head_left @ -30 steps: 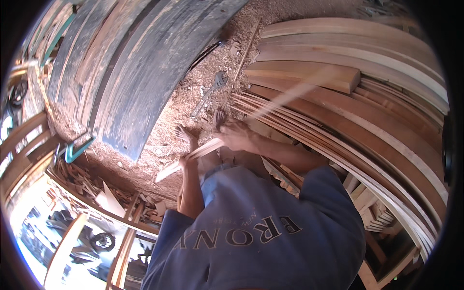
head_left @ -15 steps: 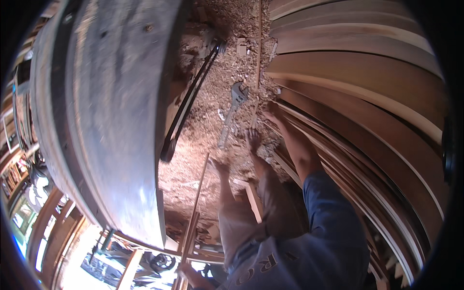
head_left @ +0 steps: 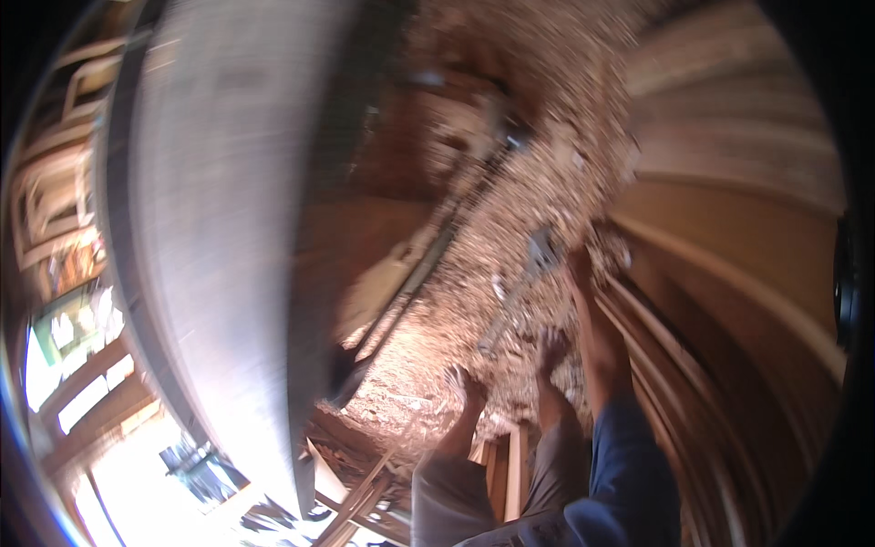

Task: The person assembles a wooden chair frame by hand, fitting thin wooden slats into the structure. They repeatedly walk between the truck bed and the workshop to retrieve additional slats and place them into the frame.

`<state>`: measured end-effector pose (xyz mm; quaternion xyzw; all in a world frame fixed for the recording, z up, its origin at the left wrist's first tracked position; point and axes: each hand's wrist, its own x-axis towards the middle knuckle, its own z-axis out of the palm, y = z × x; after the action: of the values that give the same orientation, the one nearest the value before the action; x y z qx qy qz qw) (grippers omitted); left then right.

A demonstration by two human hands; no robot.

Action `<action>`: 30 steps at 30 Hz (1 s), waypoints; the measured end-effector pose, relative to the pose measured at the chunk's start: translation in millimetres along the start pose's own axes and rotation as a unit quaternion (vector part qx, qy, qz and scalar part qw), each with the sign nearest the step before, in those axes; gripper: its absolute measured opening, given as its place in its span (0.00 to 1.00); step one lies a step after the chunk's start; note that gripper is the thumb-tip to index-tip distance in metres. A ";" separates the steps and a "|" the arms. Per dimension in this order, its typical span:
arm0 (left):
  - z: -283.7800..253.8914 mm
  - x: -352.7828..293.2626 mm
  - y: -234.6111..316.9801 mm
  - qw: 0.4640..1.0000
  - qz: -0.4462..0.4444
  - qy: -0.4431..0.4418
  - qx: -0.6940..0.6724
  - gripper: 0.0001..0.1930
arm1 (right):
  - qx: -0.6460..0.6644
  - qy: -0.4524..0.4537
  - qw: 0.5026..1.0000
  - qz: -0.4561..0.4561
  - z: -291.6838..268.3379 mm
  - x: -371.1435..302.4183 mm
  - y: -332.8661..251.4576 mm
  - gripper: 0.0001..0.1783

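Observation:
The picture is motion-blurred. My right hand (head_left: 580,266) is stretched out low over the sawdust-covered ground (head_left: 510,164), right beside a grey metal tool (head_left: 540,255) lying there and against the edge of the stacked planks (head_left: 729,273). The blur hides whether its fingers are closed on anything. My blue sleeve (head_left: 629,447) runs back toward the lower edge. Both bare feet (head_left: 465,383) stand in the sawdust below the tool. My left hand is out of sight.
A wide stack of grey weathered boards (head_left: 210,228) fills the left. A dark thin strip (head_left: 428,264) lies along the ground beside it. Pale curved planks are piled on the right. Wooden frames (head_left: 64,228) and scrap wood (head_left: 355,501) sit at the lower left.
A second ago both hands held a thin wooden strip; now it is gone from them. My right arm has stretched toward the metal tool, and the view has swung left.

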<state>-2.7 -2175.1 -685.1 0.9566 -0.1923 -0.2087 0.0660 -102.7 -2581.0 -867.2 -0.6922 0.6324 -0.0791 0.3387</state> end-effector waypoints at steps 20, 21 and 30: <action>-616.4 -218.5 -87.3 0.820 -0.186 0.487 -0.235 0.09 | 0.045 -0.434 0.863 -0.255 -415.5 -384.8 -302.0 0.27; -609.2 -223.1 -103.6 0.812 -0.162 0.513 -0.226 0.08 | 0.036 -0.481 0.831 -0.279 -409.4 -401.4 -328.7 0.27; -613.2 -205.3 -202.9 0.809 -0.169 0.384 -0.412 0.16 | 0.020 -0.662 0.540 -0.520 -260.5 -636.1 -529.6 0.29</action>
<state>154.5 -1879.5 -95.8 0.8593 0.1169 0.1086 0.4860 73.1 -2101.5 -165.6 -0.7479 -0.2439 0.2265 0.5744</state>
